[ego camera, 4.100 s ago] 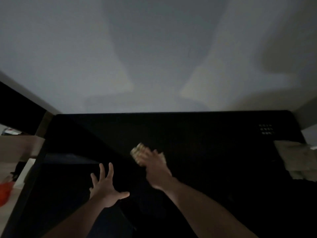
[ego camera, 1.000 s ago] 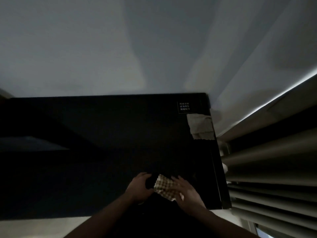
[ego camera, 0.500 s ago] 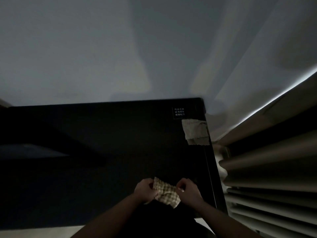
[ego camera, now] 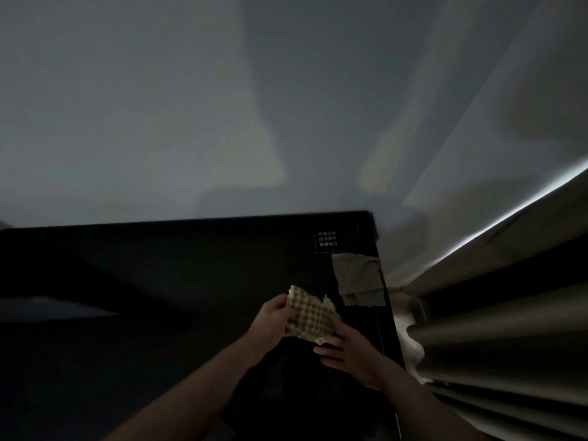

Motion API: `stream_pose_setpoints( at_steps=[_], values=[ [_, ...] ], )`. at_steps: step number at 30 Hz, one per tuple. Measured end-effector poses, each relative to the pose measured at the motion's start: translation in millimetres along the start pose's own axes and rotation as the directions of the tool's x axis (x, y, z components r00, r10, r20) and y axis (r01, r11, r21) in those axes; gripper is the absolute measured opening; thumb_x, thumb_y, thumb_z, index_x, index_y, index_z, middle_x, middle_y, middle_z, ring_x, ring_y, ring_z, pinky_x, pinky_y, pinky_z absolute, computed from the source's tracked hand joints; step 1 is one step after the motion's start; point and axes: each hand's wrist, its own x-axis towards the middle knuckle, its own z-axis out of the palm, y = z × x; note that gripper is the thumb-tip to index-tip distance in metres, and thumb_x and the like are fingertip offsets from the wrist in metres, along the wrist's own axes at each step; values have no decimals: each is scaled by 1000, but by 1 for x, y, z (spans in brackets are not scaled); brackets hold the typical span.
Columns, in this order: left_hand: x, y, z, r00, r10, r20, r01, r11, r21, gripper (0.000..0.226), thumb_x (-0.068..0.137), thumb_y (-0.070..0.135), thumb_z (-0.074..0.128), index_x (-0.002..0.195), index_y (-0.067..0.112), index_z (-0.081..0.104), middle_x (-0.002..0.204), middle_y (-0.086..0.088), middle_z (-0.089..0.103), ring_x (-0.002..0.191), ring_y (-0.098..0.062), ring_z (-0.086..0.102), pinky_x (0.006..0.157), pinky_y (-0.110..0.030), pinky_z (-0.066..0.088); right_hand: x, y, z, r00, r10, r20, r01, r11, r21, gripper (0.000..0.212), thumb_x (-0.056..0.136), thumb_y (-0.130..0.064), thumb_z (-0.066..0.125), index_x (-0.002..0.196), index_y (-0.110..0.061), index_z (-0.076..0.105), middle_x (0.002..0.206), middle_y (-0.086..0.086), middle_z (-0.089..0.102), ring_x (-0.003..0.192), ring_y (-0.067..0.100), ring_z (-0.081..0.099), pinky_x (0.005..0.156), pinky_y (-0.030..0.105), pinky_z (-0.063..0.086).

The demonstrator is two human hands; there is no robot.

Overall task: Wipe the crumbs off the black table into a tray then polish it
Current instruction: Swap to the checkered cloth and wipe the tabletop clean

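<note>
A: Checked cloth (ego camera: 311, 319) right in the middle of it, held up over the black counter (ego camera: 159, 281) near its right edge, both hands on it.

B: Left hand (ego camera: 270, 319) has the cloth's left side pinched, fingers curled around the fabric. Right hand (ego camera: 345, 350) sits at the lower right corner, fingers under the edge, though how firmly it grips is hard to say in this light.

A: The cloth looks partly spread between them, top edge ragged and raised.

B: Beyond it, toward the far right corner, a second grey cloth (ego camera: 358, 280) lies flat on the counter, just beside the edge. Above that, a small label (ego camera: 327, 241) with white print.

A: Counter surface is very dark; crumbs cannot be made out, and no tray shows.

B: To the right, pale folded curtains (ego camera: 493, 329) hang close to the counter's side, with a grey wall (ego camera: 222, 106) behind everything.
</note>
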Motion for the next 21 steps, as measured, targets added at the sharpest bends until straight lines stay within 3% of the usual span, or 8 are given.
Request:
stream_pose_setpoints(
  at_steps=[3,6,9,12,15,17,19,21],
  values=[
    [11,28,5,999,-41,1,41,996,-82,26,97,8,47,112,18,67,111,-8,70,104,-24,67,82,-41,60,6,-21,-4,998,-48,43,43,992,119,41,100,-52,56,134,-29,56,120,3,77,115,31,72,106,48,53],
    [30,45,10,997,-81,4,81,988,-130,28,97,11,47,117,19,66,119,-10,68,112,-28,65,97,-48,56,12,-44,-8,992,-113,59,104,984,143,44,94,-46,66,134,-29,59,126,-1,75,122,24,69,107,41,49],
    [53,52,14,994,-100,-34,98,992,-76,27,97,11,48,117,19,65,118,-9,67,106,-25,67,83,-41,62,26,-64,-16,982,-188,3,187,977,98,82,59,-50,94,132,-26,65,129,-4,73,123,18,65,97,32,52],
    [81,49,11,985,-141,-102,152,981,119,33,97,16,52,129,15,59,115,-3,66,101,-18,67,75,-33,64,43,-83,-20,961,-235,-144,233,972,-30,40,90,-24,79,127,-15,66,127,2,69,109,17,66,79,27,57],
    [109,50,13,986,-122,-114,150,946,287,42,95,20,56,137,17,54,124,-2,63,100,-16,67,69,-28,64,62,-109,-23,925,-276,-261,229,953,-199,8,96,-14,71,103,-18,68,119,9,68,92,17,65,72,31,59],
    [127,62,20,989,-53,-140,97,939,330,40,92,17,58,132,18,58,117,-2,65,95,-17,69,69,-31,65,71,-132,-25,886,-355,-296,268,916,-298,14,93,-19,72,106,-22,71,115,9,72,96,22,69,84,42,62],
    [144,82,29,985,51,-163,7,941,338,35,90,16,57,124,17,61,108,-3,68,89,-19,71,72,-40,65,74,-161,-26,831,-466,-303,317,845,-431,30,92,-20,70,121,-15,70,115,7,73,100,22,69,89,40,59],
    [157,104,37,972,169,-164,-88,907,413,37,88,19,56,126,20,58,115,-5,68,95,-23,71,81,-41,64,74,-190,-28,765,-572,-295,363,762,-536,35,96,-18,67,130,-11,65,118,9,70,103,24,66,91,38,56]
  ],
)
